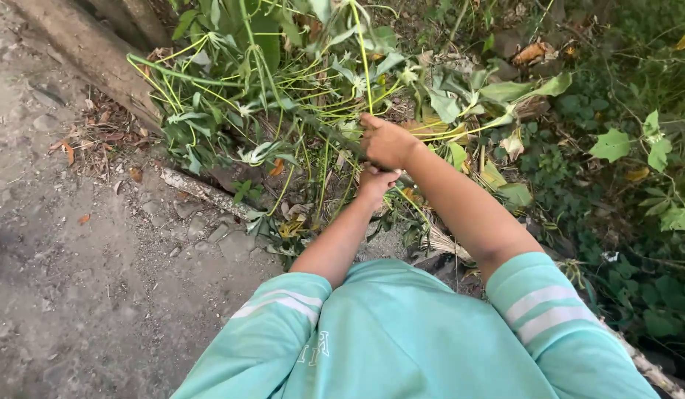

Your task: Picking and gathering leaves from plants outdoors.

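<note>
the right hand (387, 142) is closed in a fist round a green stem (324, 129), thumb upward. just below it the left hand (375, 182) is curled shut on what seems to be the same stem, though its fingers are partly hidden by the right wrist. the stem is seen running up and leftward from the right hand into a tangle of leaves (283, 81), with thin yellow-green stalks fanning off it.

the stem is judged to be light and springy rather than stiff, likely to bend and whip when pulled; its skin looks smooth and may slip, so a hold low down, near the left hand, is judged firmest. the leaves look limp, some yellowed.

left of the stem a grey log (84, 52) lies slantwise over bare dirt (76, 281). right of the stem, low green weeds (638, 222) are spread.
</note>
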